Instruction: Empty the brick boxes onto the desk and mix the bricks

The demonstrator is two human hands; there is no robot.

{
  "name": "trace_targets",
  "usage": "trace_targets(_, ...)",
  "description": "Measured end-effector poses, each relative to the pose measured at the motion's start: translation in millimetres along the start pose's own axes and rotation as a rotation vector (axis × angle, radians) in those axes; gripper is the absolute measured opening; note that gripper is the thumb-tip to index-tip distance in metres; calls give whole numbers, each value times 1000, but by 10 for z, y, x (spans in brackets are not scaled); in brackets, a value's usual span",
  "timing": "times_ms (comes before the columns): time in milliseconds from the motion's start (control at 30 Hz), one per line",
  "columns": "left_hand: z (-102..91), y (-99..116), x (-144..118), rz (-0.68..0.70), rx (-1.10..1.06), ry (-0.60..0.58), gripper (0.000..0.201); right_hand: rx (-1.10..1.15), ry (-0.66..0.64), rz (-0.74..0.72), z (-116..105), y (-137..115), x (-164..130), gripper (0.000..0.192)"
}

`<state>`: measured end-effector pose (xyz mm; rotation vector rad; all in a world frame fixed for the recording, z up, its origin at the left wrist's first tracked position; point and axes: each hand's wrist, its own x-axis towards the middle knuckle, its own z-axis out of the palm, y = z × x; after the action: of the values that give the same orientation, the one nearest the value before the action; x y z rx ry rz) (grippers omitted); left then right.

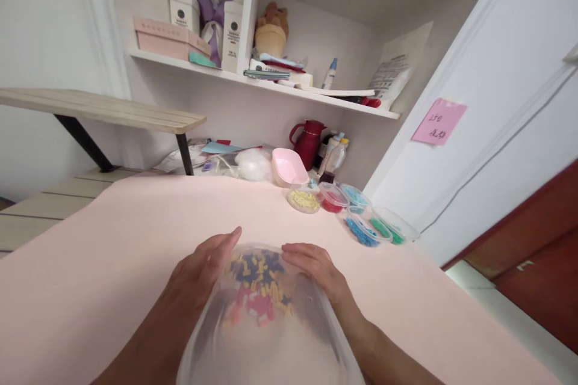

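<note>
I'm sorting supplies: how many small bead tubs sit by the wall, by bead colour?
Yellow tub: 1
Red tub: 1
Blue tubs: 2
Green tub: 1
Total: 5

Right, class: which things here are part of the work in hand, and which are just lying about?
In hand:
left hand and right hand, both gripping the clear plastic tub
mixed coloured pieces inside it
small sorted tubs: yellow, red, blue, green

Lying about:
red jug
pink bowl
pump bottles
pink sticky note
</note>
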<state>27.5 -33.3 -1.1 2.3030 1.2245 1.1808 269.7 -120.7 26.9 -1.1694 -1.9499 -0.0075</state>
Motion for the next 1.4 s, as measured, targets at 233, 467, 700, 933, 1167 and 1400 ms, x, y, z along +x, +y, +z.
trace_targets(233, -236, 286, -88, -208, -257, 8, 31, -40, 59, -62, 19, 70, 31, 35)
trace_targets(467, -392, 316, -25, -179, -452, 45, 31, -74, 197, 67, 66, 56, 24, 57)
trace_targets(700, -474, 22, 308, -557, -776, 212, 31, 232, 301, 566, -7, 312, 29, 47)
trace_targets(933, -764, -442, 650, -1054, -963, 363, 35, 347, 344, 725, 97, 720, 1, 47)
trace_targets(1167, -922, -547, 656, -1185, -1111, 370, 38, 399, 344, 708, 175, 674, 20, 44)
trace_targets(1400, -1027, -604, 719, -1241, -1034, 311, 35, 464, 332, 688, 183, 647, 25, 41)
